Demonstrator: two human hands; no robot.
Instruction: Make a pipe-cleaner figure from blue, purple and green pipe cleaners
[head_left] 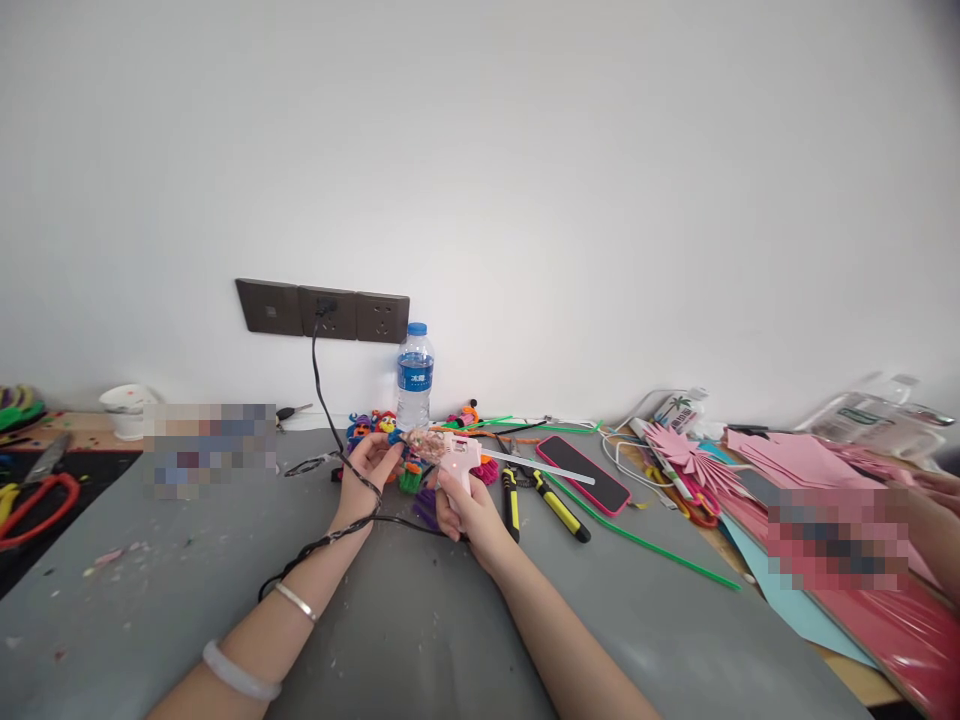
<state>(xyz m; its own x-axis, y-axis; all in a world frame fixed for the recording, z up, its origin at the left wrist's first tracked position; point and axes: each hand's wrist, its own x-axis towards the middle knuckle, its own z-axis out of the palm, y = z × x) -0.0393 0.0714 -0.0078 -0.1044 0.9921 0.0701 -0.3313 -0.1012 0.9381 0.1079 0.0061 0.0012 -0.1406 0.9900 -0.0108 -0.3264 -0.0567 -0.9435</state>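
My right hand (466,512) is wrapped round the grip of a pale pink hot glue gun (463,456), whose nozzle end points left. A long clear glue stick (544,467) sticks out of its back. My left hand (369,472) pinches a small blue fuzzy piece (397,437) close to the nozzle; whether they touch, I cannot tell. A black cord (317,370) hangs from the wall socket and crosses my left wrist and forearm. Colourful fuzzy figures (385,423) stand just behind my hands, and a purple fuzzy piece (427,508) lies between them.
A water bottle (415,378) stands by the wall. Yellow-black pliers (561,507), a phone (589,474) and a green pipe cleaner (667,551) lie to the right. Pink paper (802,460) and another person's hand (934,495) are far right. Orange-handled scissors (64,495) lie far left.
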